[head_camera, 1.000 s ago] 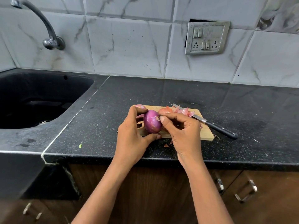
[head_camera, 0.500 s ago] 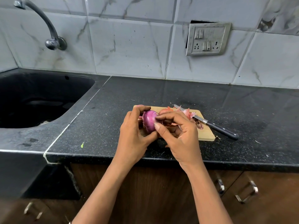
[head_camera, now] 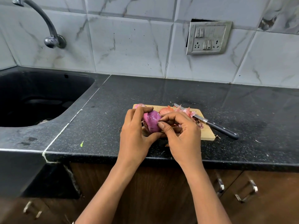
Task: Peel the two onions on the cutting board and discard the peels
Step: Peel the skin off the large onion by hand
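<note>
The onion (head_camera: 152, 121) is off the wood, held in the air just above the near left corner of the cutting board (head_camera: 208, 135). The left hand (head_camera: 134, 135) is wrapped round it from the left, fingertips curled over the top and thumb underneath. The right hand (head_camera: 182, 135) comes in from the right, over the near edge of the cutting board. Its thumb and forefinger are pressed together against the onion's right flank in a pinch on the skin, and its other fingers are loosely curled behind. The onion lies on its side: a darker cut end faces down and left toward the left palm, so its long axis seems to run roughly left to right between the two hands. That puts the exposed purple flank right at the right hand's fingertips. The next strip therefore probably has to be pulled away to the right, toward the middle of the cutting board, while the left hand turns the onion. Loose peels (head_camera: 186, 111) already lie along the far edge of the cutting board, beside the blade of a knife (head_camera: 223, 130) whose handle hangs off the right corner onto the tabletop (head_camera: 113, 97). A pink rounded piece (head_camera: 140, 105) sits at the far left corner and an orange one (head_camera: 166, 109) just right of it. Which of these is the second onion I cannot tell.
</note>
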`<action>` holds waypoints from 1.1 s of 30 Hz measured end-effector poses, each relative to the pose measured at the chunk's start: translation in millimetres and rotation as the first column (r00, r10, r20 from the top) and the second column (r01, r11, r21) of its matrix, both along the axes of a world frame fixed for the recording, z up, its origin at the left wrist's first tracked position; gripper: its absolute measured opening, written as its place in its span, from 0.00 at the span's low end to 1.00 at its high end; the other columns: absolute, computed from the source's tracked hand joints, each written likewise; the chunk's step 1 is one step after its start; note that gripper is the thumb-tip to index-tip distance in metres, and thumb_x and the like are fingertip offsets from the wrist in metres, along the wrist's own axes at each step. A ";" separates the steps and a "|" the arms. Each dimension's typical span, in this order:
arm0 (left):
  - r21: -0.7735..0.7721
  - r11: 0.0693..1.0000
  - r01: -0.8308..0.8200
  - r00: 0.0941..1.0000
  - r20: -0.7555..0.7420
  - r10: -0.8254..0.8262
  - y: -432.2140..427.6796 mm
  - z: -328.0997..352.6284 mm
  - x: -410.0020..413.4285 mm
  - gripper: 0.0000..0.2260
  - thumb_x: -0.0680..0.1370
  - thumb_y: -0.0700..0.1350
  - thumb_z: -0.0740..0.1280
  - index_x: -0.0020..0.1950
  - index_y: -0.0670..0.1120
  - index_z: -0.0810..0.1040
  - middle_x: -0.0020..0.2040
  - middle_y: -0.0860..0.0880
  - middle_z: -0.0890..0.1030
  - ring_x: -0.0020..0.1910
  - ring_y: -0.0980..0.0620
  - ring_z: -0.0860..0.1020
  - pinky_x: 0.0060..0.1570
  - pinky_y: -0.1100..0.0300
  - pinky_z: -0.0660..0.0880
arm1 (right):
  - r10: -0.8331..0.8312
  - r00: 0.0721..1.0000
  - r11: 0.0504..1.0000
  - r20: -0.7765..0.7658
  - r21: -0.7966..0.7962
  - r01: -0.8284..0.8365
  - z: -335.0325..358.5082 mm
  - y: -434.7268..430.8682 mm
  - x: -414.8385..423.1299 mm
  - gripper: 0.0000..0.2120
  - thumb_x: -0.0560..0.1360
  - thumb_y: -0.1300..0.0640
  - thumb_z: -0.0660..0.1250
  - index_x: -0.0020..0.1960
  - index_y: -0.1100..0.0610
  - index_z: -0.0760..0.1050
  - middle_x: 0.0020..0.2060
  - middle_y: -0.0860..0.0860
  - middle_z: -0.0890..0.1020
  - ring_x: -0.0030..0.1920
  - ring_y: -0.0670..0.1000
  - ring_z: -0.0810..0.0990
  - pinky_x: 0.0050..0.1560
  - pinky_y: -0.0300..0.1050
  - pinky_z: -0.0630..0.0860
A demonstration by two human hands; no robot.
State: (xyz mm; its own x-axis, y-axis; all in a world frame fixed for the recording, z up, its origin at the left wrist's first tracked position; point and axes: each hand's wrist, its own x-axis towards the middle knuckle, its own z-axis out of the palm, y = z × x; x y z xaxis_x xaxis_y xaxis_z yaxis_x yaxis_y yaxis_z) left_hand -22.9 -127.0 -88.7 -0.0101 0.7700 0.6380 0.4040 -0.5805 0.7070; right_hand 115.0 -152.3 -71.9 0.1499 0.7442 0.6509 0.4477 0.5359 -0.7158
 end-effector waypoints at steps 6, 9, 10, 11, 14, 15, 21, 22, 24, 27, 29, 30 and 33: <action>-0.010 1.000 -0.020 1.000 -0.007 0.020 -0.3 -1.1 0.5 0.29 0.65 0.43 0.82 0.63 0.53 0.76 0.58 0.55 0.74 0.53 0.59 0.78 0.52 0.66 0.76 | -0.117 0.972 0.993 0.205 0.027 0.114 7.5 -2.8 -5.3 0.06 0.74 0.67 0.72 0.44 0.58 0.79 0.45 0.48 0.80 0.48 0.41 0.75 0.49 0.23 0.66; -0.011 0.999 -0.034 0.999 0.011 0.034 -1.3 -0.5 1.0 0.29 0.65 0.44 0.82 0.63 0.54 0.76 0.58 0.55 0.74 0.52 0.59 0.78 0.53 0.60 0.78 | -0.120 0.971 0.992 0.208 0.052 0.112 5.8 -1.9 -5.6 0.06 0.74 0.67 0.72 0.46 0.58 0.78 0.45 0.47 0.80 0.47 0.44 0.77 0.51 0.28 0.70; -0.013 0.999 -0.033 0.999 0.020 0.033 -1.5 -0.3 0.9 0.29 0.65 0.44 0.82 0.63 0.53 0.76 0.58 0.55 0.74 0.53 0.58 0.78 0.53 0.57 0.79 | -0.105 0.978 0.994 0.183 0.053 0.097 4.4 -1.9 -4.7 0.06 0.75 0.67 0.72 0.47 0.58 0.78 0.45 0.46 0.80 0.48 0.45 0.79 0.50 0.33 0.74; -0.016 0.999 -0.028 0.999 0.029 0.029 -1.1 -0.2 0.8 0.30 0.64 0.45 0.82 0.63 0.53 0.76 0.58 0.54 0.74 0.53 0.56 0.79 0.54 0.55 0.79 | -0.091 0.983 0.995 0.157 0.051 0.084 3.0 -2.5 -3.7 0.06 0.75 0.66 0.72 0.48 0.57 0.79 0.45 0.45 0.81 0.48 0.45 0.80 0.49 0.38 0.77; -0.019 1.000 -0.015 0.999 0.041 0.016 -0.8 0.1 0.0 0.30 0.63 0.47 0.83 0.63 0.52 0.76 0.58 0.54 0.74 0.54 0.55 0.79 0.55 0.53 0.80 | -0.068 0.988 0.997 0.137 0.054 0.061 0.5 -4.4 -2.1 0.07 0.75 0.66 0.72 0.50 0.56 0.80 0.45 0.45 0.82 0.49 0.45 0.82 0.49 0.41 0.79; -0.019 1.000 -0.014 0.999 0.042 0.015 -1.1 0.4 -0.2 0.30 0.63 0.48 0.83 0.63 0.52 0.76 0.58 0.54 0.74 0.54 0.55 0.79 0.55 0.53 0.80 | -0.064 0.988 0.997 0.144 0.057 0.056 0.3 -4.4 -2.1 0.07 0.76 0.66 0.72 0.50 0.56 0.80 0.46 0.45 0.82 0.49 0.45 0.82 0.49 0.41 0.79; -0.002 1.000 -0.023 0.999 0.030 0.023 -2.4 1.0 -0.1 0.30 0.63 0.49 0.82 0.62 0.53 0.76 0.57 0.55 0.74 0.54 0.56 0.79 0.53 0.52 0.80 | -0.088 0.974 0.994 0.207 0.081 0.073 9.1 -4.2 -2.1 0.05 0.74 0.65 0.74 0.45 0.57 0.80 0.41 0.45 0.81 0.46 0.43 0.79 0.45 0.32 0.74; -0.004 1.000 -0.025 0.999 0.030 0.025 -2.1 0.8 -0.1 0.30 0.63 0.49 0.82 0.62 0.53 0.77 0.57 0.55 0.74 0.54 0.56 0.79 0.53 0.53 0.80 | -0.087 0.973 0.995 0.216 0.074 0.072 10.3 -4.0 -2.1 0.06 0.74 0.65 0.74 0.45 0.57 0.80 0.41 0.45 0.81 0.46 0.43 0.79 0.45 0.32 0.74; -0.004 1.000 -0.024 0.999 0.029 0.024 -1.3 0.3 0.0 0.30 0.63 0.48 0.82 0.62 0.53 0.77 0.57 0.55 0.74 0.53 0.57 0.79 0.52 0.56 0.80 | -0.084 0.967 0.996 0.240 0.058 0.072 11.3 -3.4 -2.4 0.07 0.74 0.66 0.73 0.44 0.56 0.79 0.41 0.45 0.80 0.46 0.43 0.78 0.45 0.31 0.72; 0.003 1.000 -0.027 0.999 0.021 0.027 -1.5 -0.2 0.3 0.29 0.63 0.47 0.82 0.62 0.53 0.77 0.57 0.56 0.74 0.52 0.60 0.78 0.51 0.60 0.79 | -0.091 0.959 0.996 0.269 0.035 0.085 10.9 -3.0 -3.1 0.07 0.74 0.67 0.72 0.44 0.57 0.78 0.43 0.45 0.78 0.46 0.43 0.76 0.46 0.28 0.68; 0.005 0.999 -0.034 0.999 0.014 0.034 -2.1 -0.2 1.0 0.30 0.63 0.48 0.82 0.62 0.53 0.76 0.57 0.56 0.74 0.52 0.59 0.78 0.51 0.58 0.79 | -0.090 0.958 0.996 0.274 0.018 0.088 9.6 -3.2 -1.4 0.07 0.75 0.67 0.71 0.44 0.56 0.77 0.43 0.46 0.79 0.47 0.42 0.76 0.47 0.27 0.67; 0.007 0.999 -0.039 0.999 0.013 0.038 -2.1 -0.1 1.1 0.30 0.63 0.49 0.82 0.62 0.53 0.76 0.57 0.56 0.74 0.52 0.59 0.78 0.51 0.56 0.79 | -0.081 0.964 0.997 0.255 0.008 0.081 8.3 -3.2 0.4 0.07 0.75 0.66 0.71 0.45 0.56 0.78 0.44 0.45 0.79 0.48 0.42 0.77 0.47 0.28 0.69; 0.007 0.999 -0.042 0.999 0.020 0.042 -0.6 0.3 1.1 0.31 0.62 0.51 0.84 0.62 0.53 0.76 0.57 0.56 0.74 0.53 0.58 0.78 0.53 0.53 0.79 | -0.026 0.990 0.999 0.142 -0.036 0.031 3.2 -4.0 4.5 0.07 0.76 0.64 0.71 0.49 0.53 0.79 0.46 0.43 0.82 0.51 0.44 0.81 0.51 0.43 0.79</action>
